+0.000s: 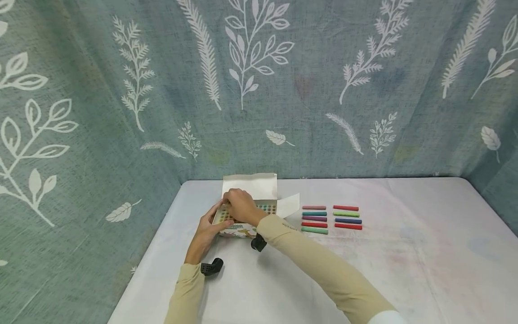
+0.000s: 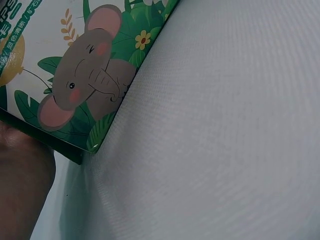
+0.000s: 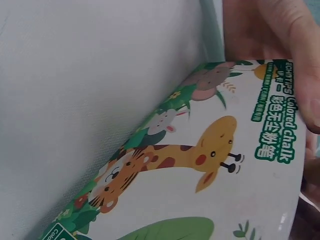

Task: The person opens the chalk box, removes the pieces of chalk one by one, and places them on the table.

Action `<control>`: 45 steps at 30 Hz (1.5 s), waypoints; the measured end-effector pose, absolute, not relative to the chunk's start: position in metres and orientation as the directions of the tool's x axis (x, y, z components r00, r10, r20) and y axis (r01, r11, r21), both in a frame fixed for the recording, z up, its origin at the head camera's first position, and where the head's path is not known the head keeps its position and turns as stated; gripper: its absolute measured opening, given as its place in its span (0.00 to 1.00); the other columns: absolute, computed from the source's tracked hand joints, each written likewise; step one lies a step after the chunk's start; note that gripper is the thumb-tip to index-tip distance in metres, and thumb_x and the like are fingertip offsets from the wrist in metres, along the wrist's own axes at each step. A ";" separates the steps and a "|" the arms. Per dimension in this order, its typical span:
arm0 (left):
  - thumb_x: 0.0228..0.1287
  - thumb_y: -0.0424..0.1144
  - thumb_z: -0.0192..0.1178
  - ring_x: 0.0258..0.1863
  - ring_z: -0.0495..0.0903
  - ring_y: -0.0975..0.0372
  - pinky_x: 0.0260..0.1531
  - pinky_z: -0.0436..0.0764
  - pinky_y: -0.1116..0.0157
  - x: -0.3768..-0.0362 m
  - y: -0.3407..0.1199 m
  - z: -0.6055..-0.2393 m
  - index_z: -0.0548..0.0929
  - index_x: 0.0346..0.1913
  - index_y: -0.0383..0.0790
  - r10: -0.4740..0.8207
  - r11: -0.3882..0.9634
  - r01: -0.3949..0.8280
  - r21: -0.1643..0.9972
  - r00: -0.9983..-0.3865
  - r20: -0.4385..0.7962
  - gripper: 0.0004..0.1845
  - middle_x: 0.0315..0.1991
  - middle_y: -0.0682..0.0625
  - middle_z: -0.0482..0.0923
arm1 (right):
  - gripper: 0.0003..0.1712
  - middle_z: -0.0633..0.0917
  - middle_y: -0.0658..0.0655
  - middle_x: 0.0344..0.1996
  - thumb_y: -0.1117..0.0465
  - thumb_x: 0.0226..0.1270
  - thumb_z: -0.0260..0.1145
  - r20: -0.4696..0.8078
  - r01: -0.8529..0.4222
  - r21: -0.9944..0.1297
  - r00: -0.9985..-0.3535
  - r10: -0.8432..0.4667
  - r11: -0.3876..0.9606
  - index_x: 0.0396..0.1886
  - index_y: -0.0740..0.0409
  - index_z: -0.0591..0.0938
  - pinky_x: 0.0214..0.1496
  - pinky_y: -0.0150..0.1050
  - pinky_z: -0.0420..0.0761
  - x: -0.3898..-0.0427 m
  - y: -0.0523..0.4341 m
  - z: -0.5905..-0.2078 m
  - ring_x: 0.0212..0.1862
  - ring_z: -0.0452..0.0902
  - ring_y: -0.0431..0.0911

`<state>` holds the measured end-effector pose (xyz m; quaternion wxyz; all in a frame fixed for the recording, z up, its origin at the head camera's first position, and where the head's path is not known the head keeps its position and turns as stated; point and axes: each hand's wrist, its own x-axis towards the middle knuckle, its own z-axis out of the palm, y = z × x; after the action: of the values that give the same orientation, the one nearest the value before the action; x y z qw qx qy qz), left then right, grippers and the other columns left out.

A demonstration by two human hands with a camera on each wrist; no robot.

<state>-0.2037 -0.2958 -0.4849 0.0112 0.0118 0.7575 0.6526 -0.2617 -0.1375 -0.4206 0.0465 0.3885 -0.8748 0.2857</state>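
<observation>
The open chalk box (image 1: pixel 247 211) sits at the back of the white surface (image 1: pixel 404 270), lid flap up, still nearly full of sticks standing on end. The left hand (image 1: pixel 208 229) holds the box's near left side, fingers fairly straight against it; the right hand (image 1: pixel 242 206) curls down over the sticks, seemingly pinching one, though I cannot tell. Nine chalks (image 1: pixel 331 219) already lie in two neat columns to the right, so unloading looks barely begun.
</observation>
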 end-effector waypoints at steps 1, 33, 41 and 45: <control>0.56 0.40 0.69 0.61 0.66 0.53 0.53 0.73 0.60 -0.204 -0.296 -0.484 0.59 0.73 0.55 0.033 0.158 0.004 0.988 -0.999 -0.001 0.43 0.69 0.50 0.58 | 0.08 0.83 0.56 0.37 0.68 0.66 0.62 0.303 -0.700 -0.481 -0.697 -0.650 0.528 0.41 0.61 0.86 0.42 0.32 0.79 -0.262 -0.137 -0.419 0.40 0.80 0.45; 0.54 0.40 0.71 0.53 0.74 0.52 0.46 0.77 0.59 -0.205 -0.295 -0.488 0.62 0.70 0.61 0.028 0.132 0.003 0.991 -1.000 -0.001 0.42 0.59 0.42 0.70 | 0.10 0.84 0.62 0.41 0.73 0.63 0.59 0.411 -0.654 -0.695 -0.702 -0.582 0.299 0.40 0.67 0.84 0.36 0.29 0.79 -0.255 -0.085 -0.373 0.37 0.82 0.48; 0.55 0.38 0.70 0.54 0.73 0.53 0.47 0.77 0.60 -0.204 -0.296 -0.489 0.64 0.70 0.63 0.026 0.113 0.015 0.994 -1.000 0.012 0.40 0.59 0.45 0.70 | 0.08 0.83 0.60 0.40 0.72 0.63 0.61 0.432 -0.630 -0.737 -0.717 -0.547 0.245 0.39 0.64 0.84 0.37 0.30 0.79 -0.246 -0.068 -0.364 0.39 0.82 0.49; 0.55 0.39 0.70 0.54 0.73 0.53 0.47 0.77 0.60 -0.204 -0.296 -0.488 0.63 0.70 0.63 0.026 0.117 0.024 0.993 -0.999 0.021 0.41 0.60 0.45 0.69 | 0.06 0.83 0.60 0.39 0.71 0.62 0.63 0.450 -0.615 -0.760 -0.730 -0.514 0.209 0.38 0.65 0.85 0.36 0.31 0.80 -0.244 -0.059 -0.365 0.38 0.83 0.50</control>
<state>-0.2035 -0.2955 -0.4879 0.0007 0.0167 0.7474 0.6642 -0.2444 -0.0595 -0.3648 0.0493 0.3640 -0.7760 0.5128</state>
